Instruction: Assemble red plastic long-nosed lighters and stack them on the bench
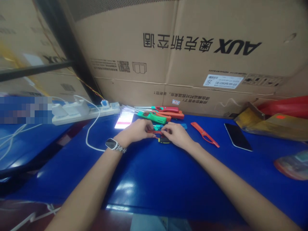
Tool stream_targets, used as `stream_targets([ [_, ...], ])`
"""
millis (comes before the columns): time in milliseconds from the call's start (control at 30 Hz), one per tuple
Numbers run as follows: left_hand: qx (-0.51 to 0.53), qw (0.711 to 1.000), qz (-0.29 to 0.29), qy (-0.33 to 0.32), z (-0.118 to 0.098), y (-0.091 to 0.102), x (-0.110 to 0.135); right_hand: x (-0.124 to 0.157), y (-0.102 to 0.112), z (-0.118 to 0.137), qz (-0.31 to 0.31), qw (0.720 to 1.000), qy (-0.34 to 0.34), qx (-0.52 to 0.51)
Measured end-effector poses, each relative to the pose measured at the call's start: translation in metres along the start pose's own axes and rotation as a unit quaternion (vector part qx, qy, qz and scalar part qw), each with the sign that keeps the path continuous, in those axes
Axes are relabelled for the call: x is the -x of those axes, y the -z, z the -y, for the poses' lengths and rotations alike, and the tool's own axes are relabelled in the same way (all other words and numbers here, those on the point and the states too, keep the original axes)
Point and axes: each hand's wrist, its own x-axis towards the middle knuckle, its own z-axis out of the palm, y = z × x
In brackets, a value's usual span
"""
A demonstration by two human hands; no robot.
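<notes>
My left hand (141, 130), with a watch on its wrist, is closed in a pinch at a thin red lighter part (154, 132). Right beside it, my right hand (175, 133) also has its fingers pinched near the part's other end; what they grip is mostly hidden. A short yellow-and-black screwdriver handle (164, 140) lies just below the fingertips. Behind my hands is a pile of long-necked lighters, among them a green lighter (154, 117) and a red lighter (166, 109). An orange lighter casing half (204, 134) rests on the table to the right.
A dark phone (238, 137) lies to the right on the blue table (144, 179), near an open yellow box (276, 126) and a clear container (295, 165). At left are a power strip (84, 115), white cables and a lit screen (124, 120). A large carton (192, 64) stands behind.
</notes>
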Motion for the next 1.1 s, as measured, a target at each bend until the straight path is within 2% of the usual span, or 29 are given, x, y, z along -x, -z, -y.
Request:
stream_targets([
  [100, 0.006, 0.999, 0.027, 0.016, -0.001, 0.004, 0.002, 0.0, -0.001, -0.001, 0.0, 1.0, -0.002, -0.008],
  [300, -0.015, 0.999, 0.038, 0.025, -0.003, 0.009, 0.004, 0.0, 0.0, -0.001, -0.002, 1.0, -0.004, -0.011],
  [633, -0.114, 0.993, 0.021, 0.014, -0.005, 0.005, 0.003, 0.0, -0.001, -0.001, -0.002, 1.0, -0.004, -0.017],
  [833, -0.115, 0.993, 0.01, 0.023, -0.005, 0.008, 0.004, 0.0, 0.0, -0.001, 0.001, 1.0, -0.012, -0.018],
  [1100, -0.076, 0.997, -0.011, -0.013, 0.01, 0.006, -0.001, 0.0, -0.001, -0.001, 0.0, 1.0, -0.009, -0.018],
])
